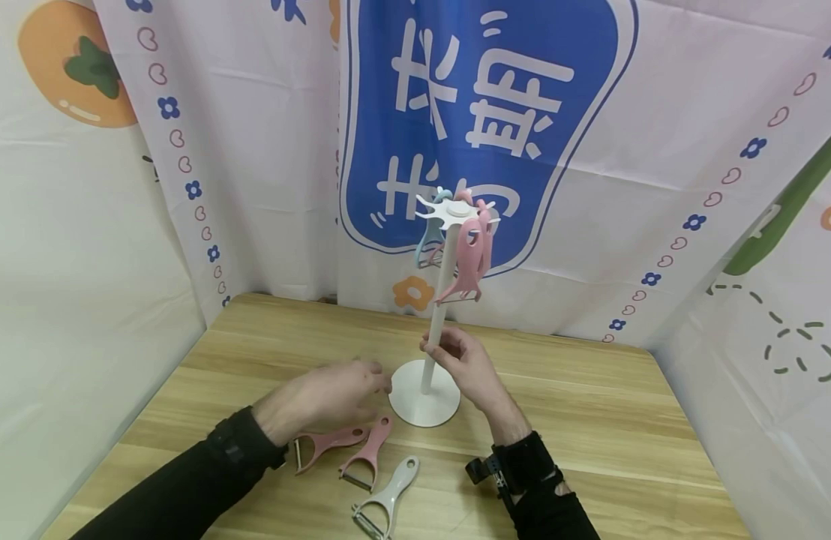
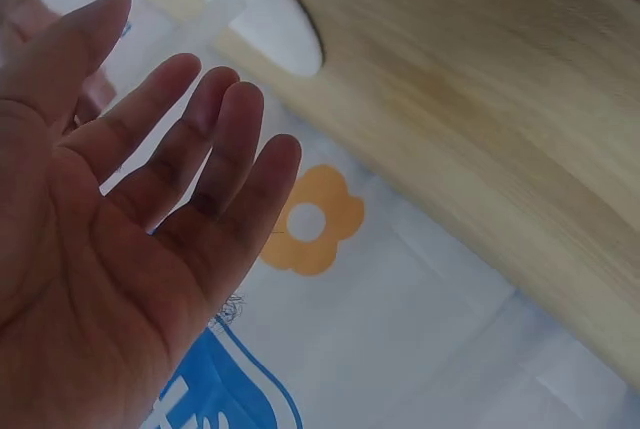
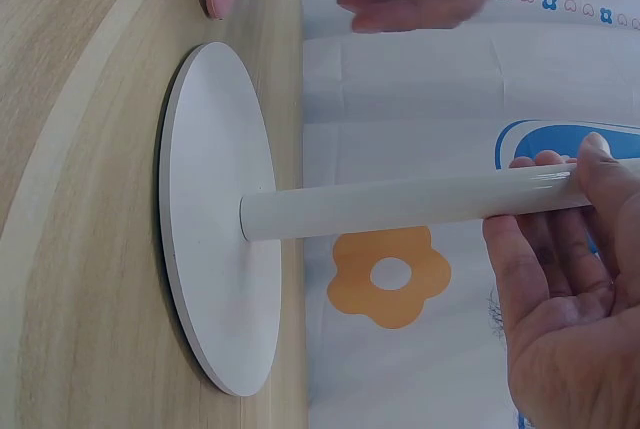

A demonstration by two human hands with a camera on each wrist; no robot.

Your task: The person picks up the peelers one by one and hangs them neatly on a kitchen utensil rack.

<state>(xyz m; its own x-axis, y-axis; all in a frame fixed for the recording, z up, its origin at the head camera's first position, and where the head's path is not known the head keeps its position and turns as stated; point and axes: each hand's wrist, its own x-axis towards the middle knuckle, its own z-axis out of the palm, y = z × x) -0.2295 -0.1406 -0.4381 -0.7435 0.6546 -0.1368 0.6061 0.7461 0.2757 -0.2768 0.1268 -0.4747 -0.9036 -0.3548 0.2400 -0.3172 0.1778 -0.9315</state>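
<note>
A white stand (image 1: 425, 405) with a round base and a hooked top stands on the table. My right hand (image 1: 471, 369) grips its pole; the right wrist view shows fingers and thumb around the pole (image 3: 400, 201). Pink peelers (image 1: 471, 255) and a light blue peeler (image 1: 429, 236) hang from the hooks. To the left of the base, my left hand (image 1: 331, 394) hovers with nothing in it, its fingers (image 2: 232, 139) spread and relaxed. Below that hand lie two pink peelers, one sideways (image 1: 331, 441) and one slanted (image 1: 371, 452). A grey-white peeler (image 1: 391, 495) lies nearer the front.
Wood-grain table (image 1: 577, 420) carries everything. A printed white cloth (image 1: 280, 165) with a blue sign hangs behind the table's back edge, and more printed cloth (image 1: 780, 300) flanks the right side.
</note>
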